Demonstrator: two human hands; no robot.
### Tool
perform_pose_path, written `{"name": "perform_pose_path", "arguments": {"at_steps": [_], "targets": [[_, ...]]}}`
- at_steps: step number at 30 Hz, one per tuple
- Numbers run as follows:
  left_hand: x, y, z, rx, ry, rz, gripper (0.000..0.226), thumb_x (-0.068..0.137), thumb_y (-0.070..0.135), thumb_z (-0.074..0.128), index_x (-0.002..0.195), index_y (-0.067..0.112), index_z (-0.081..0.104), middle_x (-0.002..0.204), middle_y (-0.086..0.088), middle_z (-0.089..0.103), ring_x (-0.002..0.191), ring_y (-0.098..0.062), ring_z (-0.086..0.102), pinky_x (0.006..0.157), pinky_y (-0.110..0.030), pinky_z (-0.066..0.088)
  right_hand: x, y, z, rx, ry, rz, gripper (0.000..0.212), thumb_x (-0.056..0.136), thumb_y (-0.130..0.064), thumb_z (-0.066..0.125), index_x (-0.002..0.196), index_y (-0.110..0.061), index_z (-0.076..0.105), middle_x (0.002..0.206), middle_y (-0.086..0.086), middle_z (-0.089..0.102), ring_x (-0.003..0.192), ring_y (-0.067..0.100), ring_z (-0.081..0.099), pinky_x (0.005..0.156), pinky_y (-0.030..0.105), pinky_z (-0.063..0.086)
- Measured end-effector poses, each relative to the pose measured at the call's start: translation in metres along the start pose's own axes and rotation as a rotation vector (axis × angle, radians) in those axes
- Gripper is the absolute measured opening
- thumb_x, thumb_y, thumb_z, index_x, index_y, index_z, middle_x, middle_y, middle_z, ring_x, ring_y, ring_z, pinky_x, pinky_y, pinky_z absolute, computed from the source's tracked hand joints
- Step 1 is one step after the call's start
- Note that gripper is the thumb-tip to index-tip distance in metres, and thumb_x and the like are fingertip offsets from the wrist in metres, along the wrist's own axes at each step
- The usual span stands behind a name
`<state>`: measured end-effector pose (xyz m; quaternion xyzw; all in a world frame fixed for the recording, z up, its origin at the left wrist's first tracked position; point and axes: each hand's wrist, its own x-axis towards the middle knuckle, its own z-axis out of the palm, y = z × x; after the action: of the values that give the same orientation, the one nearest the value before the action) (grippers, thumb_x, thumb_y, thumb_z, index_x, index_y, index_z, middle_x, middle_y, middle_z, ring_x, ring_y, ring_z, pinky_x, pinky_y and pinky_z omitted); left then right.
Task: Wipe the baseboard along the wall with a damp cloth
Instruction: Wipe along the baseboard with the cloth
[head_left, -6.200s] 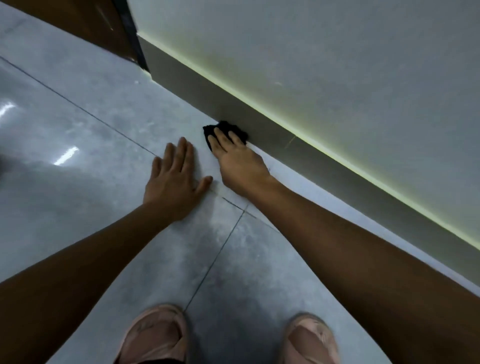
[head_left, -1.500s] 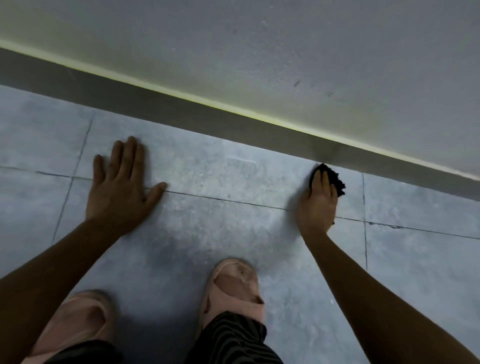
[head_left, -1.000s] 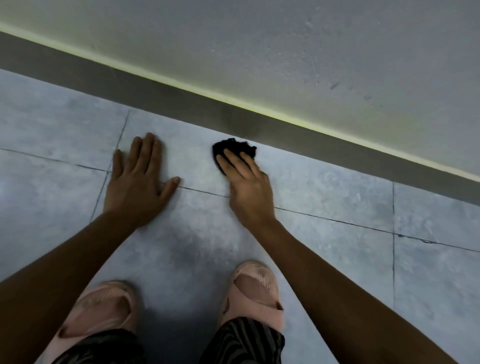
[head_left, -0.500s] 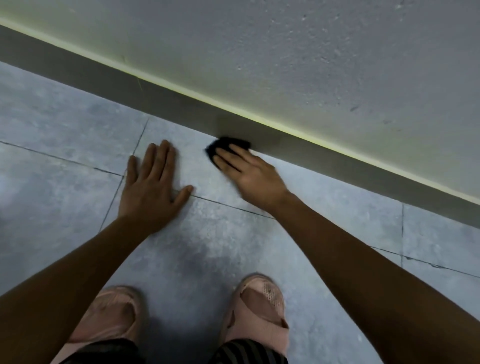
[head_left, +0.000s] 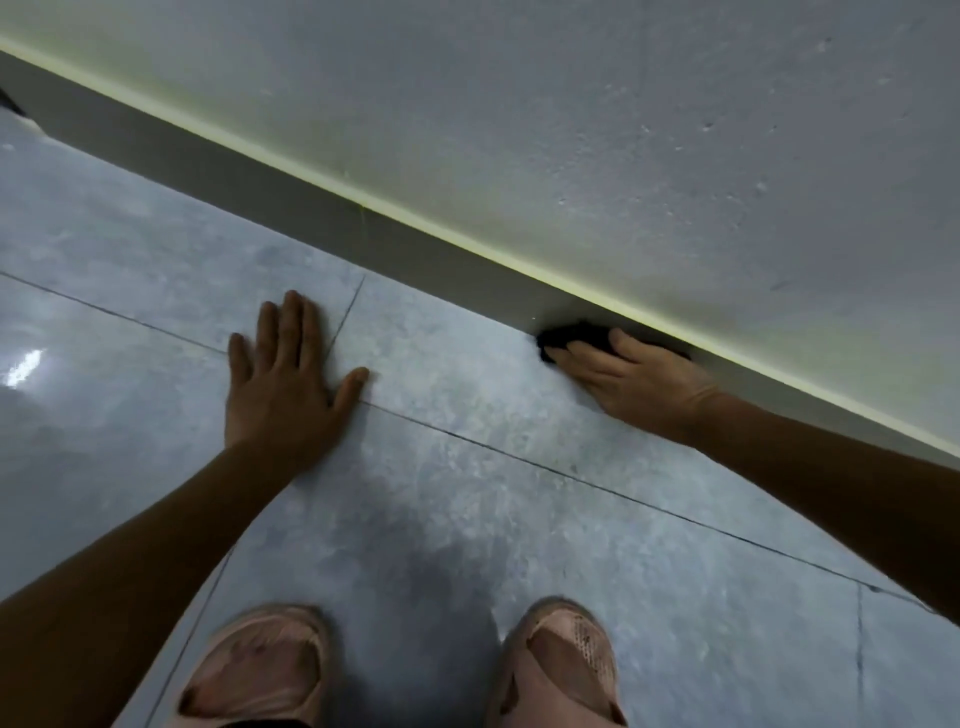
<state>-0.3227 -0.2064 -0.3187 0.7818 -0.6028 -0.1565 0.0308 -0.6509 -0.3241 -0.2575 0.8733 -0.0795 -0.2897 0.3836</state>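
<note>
Currently: black cloth (head_left: 576, 335) pressed to baseboard (head_left: 415, 260), centre right of frame, under straight, unclenched fingers of right hand (head_left: 639, 379). Risk of wad bunching, missing strip's top edge, smearing wall (head_left: 623, 130) above. Left hand (head_left: 285, 384) splayed, grasping nothing, braced on glossy floor tile (head_left: 467, 493); risk of sliding if wet. Free run of baseboard toward upper left; sandals (head_left: 561, 670) at bottom, well apart.

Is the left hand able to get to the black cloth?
Probably yes: only bare floor lies between the left hand and the black cloth, though the right hand covers part of it.
</note>
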Motion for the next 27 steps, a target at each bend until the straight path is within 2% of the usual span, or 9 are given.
{"name": "perform_pose_path", "arguments": {"at_steps": [2,5,7,12,16,19,21,24,27], "targets": [[0.001,0.001,0.002,0.018,0.002,-0.006,0.091,0.081,0.071,0.001,0.149,0.012,-0.014,0.157,-0.008,-0.016,0.144,-0.023,-0.017,0.117,-0.046,-0.006,0.022,0.004,-0.020,-0.076,0.034,0.032,0.059,0.083,-0.026,0.058,0.138,-0.012,0.038,0.145,-0.004,0.045,0.133,0.013,0.042,0.099,0.040,0.034],[0.002,0.002,0.003,0.023,0.027,-0.003,0.091,0.081,0.071,0.001,0.149,0.012,-0.013,0.157,-0.008,-0.015,0.143,-0.023,-0.017,0.115,-0.043,-0.009,0.077,0.012,-0.056,-0.105,-0.001,-0.120,0.055,0.100,-0.015,0.030,0.150,-0.002,0.009,0.160,0.010,-0.002,0.146,0.024,0.001,0.112,0.041,0.022],[0.002,0.002,0.002,0.026,0.031,0.006,0.089,0.083,0.070,0.003,0.149,0.012,-0.014,0.157,-0.009,-0.016,0.143,-0.022,-0.018,0.115,-0.042,-0.011,0.109,0.017,-0.079,-0.064,0.002,-0.110,0.055,0.101,-0.015,0.026,0.150,-0.003,0.004,0.159,0.009,-0.009,0.146,0.025,-0.006,0.114,0.041,0.016],[0.001,0.017,0.004,0.044,0.045,0.119,0.082,0.087,0.064,0.005,0.149,0.013,-0.010,0.158,-0.008,-0.014,0.144,-0.022,-0.016,0.116,-0.042,-0.011,0.090,0.007,-0.055,-0.050,0.025,-0.002,0.058,0.100,-0.014,0.029,0.151,-0.007,0.001,0.160,0.002,-0.005,0.146,0.017,0.002,0.111,0.037,0.024],[-0.002,0.036,0.009,0.057,0.035,0.208,0.081,0.086,0.063,0.002,0.149,0.011,-0.004,0.158,-0.008,-0.007,0.145,-0.021,-0.010,0.116,-0.043,-0.008,0.005,0.001,-0.002,-0.056,0.120,0.165,0.054,0.095,-0.004,0.026,0.148,-0.016,0.028,0.155,-0.010,0.025,0.135,0.015,0.030,0.096,0.038,0.031],[-0.006,0.047,0.011,0.049,0.019,0.215,0.082,0.084,0.063,-0.001,0.149,0.011,-0.006,0.158,-0.008,-0.007,0.144,-0.021,-0.011,0.116,-0.042,-0.008,-0.069,-0.005,0.034,-0.091,0.074,0.210,0.054,0.094,0.003,0.022,0.145,-0.011,0.036,0.158,0.001,0.016,0.129,0.026,0.025,0.089,0.041,0.029],[-0.007,0.053,0.013,0.052,0.003,0.225,0.083,0.082,0.063,-0.003,0.147,0.012,-0.011,0.158,-0.008,-0.009,0.145,-0.022,-0.011,0.116,-0.042,-0.009,-0.097,-0.006,0.041,-0.074,0.056,0.225,0.052,0.092,0.000,0.034,0.142,-0.010,0.042,0.158,0.004,0.009,0.129,0.028,0.020,0.088,0.041,0.029],[-0.006,0.060,0.015,0.088,-0.007,0.245,0.078,0.087,0.064,-0.003,0.145,0.013,-0.016,0.158,-0.008,-0.011,0.144,-0.021,-0.013,0.115,-0.042,-0.010,-0.076,-0.001,0.020,-0.002,0.022,0.232,0.063,0.084,-0.014,0.061,0.143,-0.014,0.040,0.157,0.001,0.013,0.133,0.025,0.020,0.090,0.040,0.027],[-0.004,0.073,0.018,0.077,-0.032,0.241,0.079,0.086,0.061,0.004,0.146,0.012,-0.014,0.158,-0.009,-0.012,0.145,-0.022,-0.012,0.114,-0.042,-0.011,-0.022,0.004,-0.009,0.043,0.112,0.263,0.064,0.082,-0.020,0.059,0.143,-0.021,0.041,0.155,-0.009,0.026,0.137,0.016,0.030,0.093,0.036,0.032]]}}
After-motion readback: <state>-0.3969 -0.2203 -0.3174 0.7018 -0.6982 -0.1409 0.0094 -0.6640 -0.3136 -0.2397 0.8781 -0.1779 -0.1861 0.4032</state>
